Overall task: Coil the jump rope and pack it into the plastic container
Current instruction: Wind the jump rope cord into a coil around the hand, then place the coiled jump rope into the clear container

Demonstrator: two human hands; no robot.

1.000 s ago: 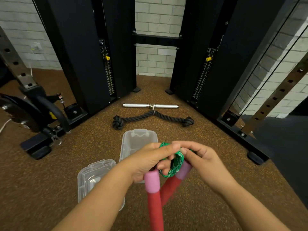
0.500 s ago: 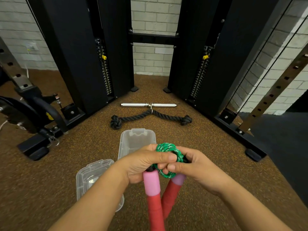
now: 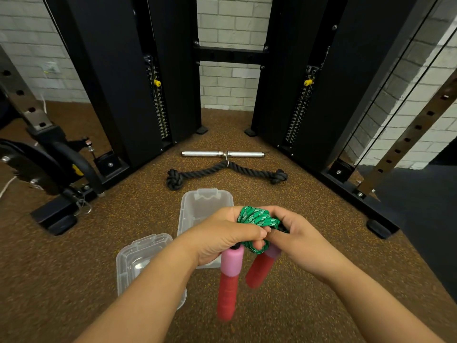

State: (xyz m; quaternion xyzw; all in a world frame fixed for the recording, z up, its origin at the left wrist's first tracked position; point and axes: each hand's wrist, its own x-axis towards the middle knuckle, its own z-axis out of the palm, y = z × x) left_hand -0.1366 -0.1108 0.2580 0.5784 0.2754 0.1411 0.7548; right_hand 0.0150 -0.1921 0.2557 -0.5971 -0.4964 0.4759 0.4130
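Head view showed both my left hand (image 3: 223,235) and right hand (image 3: 295,235) curled tight on the coiled rope (image 3: 257,217), handles (image 3: 228,285) hanging down, the open container (image 3: 206,203) lying just ahead beneath them, long axis running away from me

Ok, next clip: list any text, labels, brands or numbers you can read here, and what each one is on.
No text is readable in this frame.
Left weight stack scale: fine markings, too small to read.
Right weight stack scale: likewise too small.
Jump rope, plastic container, lid: no print visible.
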